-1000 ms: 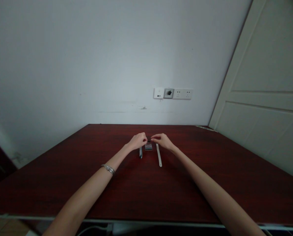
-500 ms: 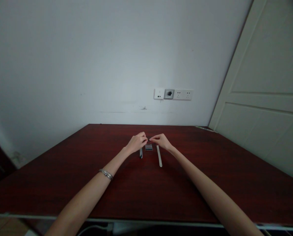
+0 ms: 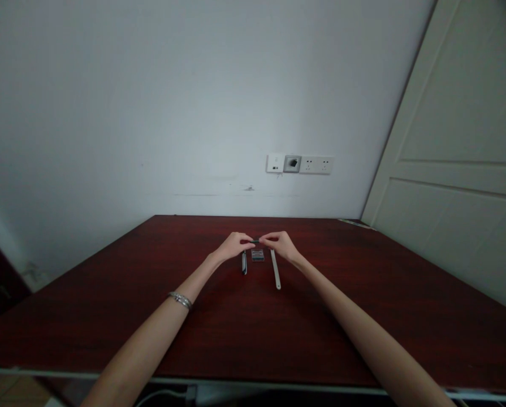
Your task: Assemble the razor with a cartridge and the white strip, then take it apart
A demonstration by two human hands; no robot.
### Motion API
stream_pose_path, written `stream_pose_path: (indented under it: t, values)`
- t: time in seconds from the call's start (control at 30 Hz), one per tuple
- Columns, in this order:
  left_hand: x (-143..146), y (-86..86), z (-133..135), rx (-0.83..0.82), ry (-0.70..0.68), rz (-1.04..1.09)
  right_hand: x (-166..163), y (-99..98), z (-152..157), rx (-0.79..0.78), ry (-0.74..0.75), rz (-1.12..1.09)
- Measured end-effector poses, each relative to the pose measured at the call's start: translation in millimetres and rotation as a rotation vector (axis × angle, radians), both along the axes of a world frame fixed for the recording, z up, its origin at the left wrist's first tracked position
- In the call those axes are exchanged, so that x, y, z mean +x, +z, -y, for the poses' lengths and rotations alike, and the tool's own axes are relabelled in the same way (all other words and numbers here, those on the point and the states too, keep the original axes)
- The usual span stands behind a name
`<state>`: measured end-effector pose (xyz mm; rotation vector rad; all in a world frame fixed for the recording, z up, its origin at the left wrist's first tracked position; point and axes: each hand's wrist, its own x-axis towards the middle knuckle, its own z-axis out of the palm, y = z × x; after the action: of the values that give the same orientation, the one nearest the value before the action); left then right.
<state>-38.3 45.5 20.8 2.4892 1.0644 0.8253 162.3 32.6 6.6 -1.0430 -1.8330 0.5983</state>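
Note:
A small thin dark strip (image 3: 256, 241), too small to name, is held level between my two hands above the table. My left hand (image 3: 234, 245) pinches its left end between thumb and fingers. At the other end, my right hand (image 3: 279, 244) has its fingertips closed on it. Just below the strip lies a small clear flat case (image 3: 257, 255) with dark contents. A slim white-and-black tool (image 3: 244, 264) rests by my left hand, its far end near the fingers. A long pale flat bar (image 3: 276, 271) with a hole in its near end lies below my right hand.
The dark red wooden table (image 3: 253, 328) reaches back to a white wall. Wall sockets (image 3: 300, 164) sit above it, and a panelled white door (image 3: 456, 169) stands at the right. A narrow strip (image 3: 357, 224) lies at the far right corner.
My left hand has opened its grasp slightly and shifted a little left, so more of the dark strip shows between my hands. The things on the table lie as before.

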Motion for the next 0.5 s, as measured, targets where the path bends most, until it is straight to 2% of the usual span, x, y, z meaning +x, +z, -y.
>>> stream_pose_path:
  t: [0.2,0.5]
  values:
    - [-2.4,-2.8,-5.4,-0.057,-0.010,0.048,-3.7,0.2,2.9,0.123,0.016,0.045]
    - [-3.4,-7.0,-5.4,0.129,-0.005,-0.053,-1.6,-2.8,6.8,0.301,-0.014,0.321]
